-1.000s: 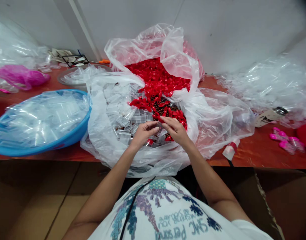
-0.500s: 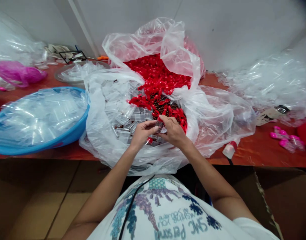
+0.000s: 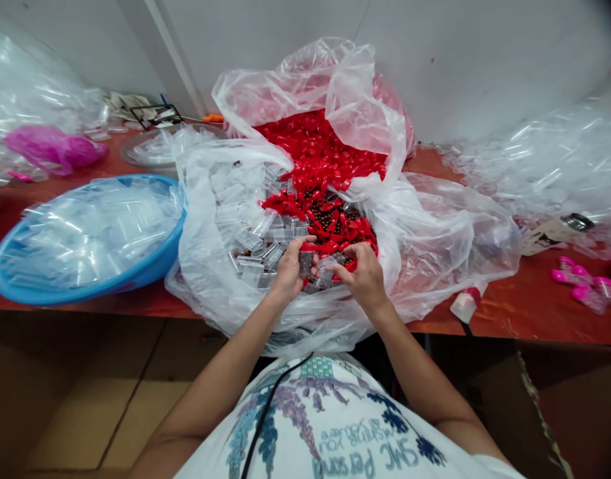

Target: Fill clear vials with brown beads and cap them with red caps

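Over the open white plastic bag [image 3: 198, 266], my left hand [image 3: 286, 271] is closed on a small clear plastic container [image 3: 306, 265], with something red at its top. To its right, my right hand [image 3: 369, 278] has thumb and forefinger closed on another clear plastic container [image 3: 330, 269]; its far end is hard to make out. Around both hands lie more clear containers [image 3: 250, 269], red plastic caps [image 3: 355, 229] and small dark brown beads [image 3: 328, 218]. The caps run back into a second bag of red pieces [image 3: 315, 136] behind.
On the left a blue basin [image 3: 93, 293] holds many clear plastic pieces, with a pink bag [image 3: 56, 148] behind it. To the right are heaped clear tubes [image 3: 534, 159], a patterned bottle [image 3: 554, 234], pink-capped containers [image 3: 584, 283] and a white-and-red object [image 3: 465, 305] near the table edge.
My hands have drawn apart from being together around one piece. The right has moved away to the right and now pinches a clear container. The view has shifted slightly.
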Demonstrator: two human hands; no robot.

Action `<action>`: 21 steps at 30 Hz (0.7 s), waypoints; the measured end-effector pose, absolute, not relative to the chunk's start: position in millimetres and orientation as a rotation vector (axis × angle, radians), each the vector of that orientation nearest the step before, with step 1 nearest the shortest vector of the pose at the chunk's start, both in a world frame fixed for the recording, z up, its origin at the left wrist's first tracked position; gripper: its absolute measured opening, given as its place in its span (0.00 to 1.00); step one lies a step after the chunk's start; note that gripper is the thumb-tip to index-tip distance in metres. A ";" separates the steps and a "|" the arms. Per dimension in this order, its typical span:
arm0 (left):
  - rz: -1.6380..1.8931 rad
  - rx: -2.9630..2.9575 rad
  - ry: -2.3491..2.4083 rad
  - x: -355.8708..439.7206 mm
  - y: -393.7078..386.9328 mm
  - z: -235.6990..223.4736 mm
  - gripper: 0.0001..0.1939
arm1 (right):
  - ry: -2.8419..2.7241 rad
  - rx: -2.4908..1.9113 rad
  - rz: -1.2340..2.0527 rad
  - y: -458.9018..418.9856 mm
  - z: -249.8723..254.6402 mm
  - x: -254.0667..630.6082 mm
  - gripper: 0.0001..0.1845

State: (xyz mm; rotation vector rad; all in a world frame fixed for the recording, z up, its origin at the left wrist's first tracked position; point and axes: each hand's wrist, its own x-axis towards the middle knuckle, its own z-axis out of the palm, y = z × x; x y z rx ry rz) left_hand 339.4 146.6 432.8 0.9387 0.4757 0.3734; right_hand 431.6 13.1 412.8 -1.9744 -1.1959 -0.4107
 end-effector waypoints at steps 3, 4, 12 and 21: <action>0.377 0.980 0.442 336.4 146.3 433.3 0.24 | -1.285 -2.023 -0.336 9.8 411.7 429.3 0.19; 0.373 1.006 0.435 336.3 145.1 431.9 0.24 | -1.333 -2.019 -0.338 10.5 411.7 428.1 0.23; 0.357 1.133 0.473 334.4 136.3 424.2 0.34 | -1.574 -1.902 -0.408 22.1 404.4 419.9 0.44; 0.320 1.166 0.487 335.0 139.4 427.7 0.28 | -1.597 -1.940 -0.489 29.1 406.8 421.0 0.41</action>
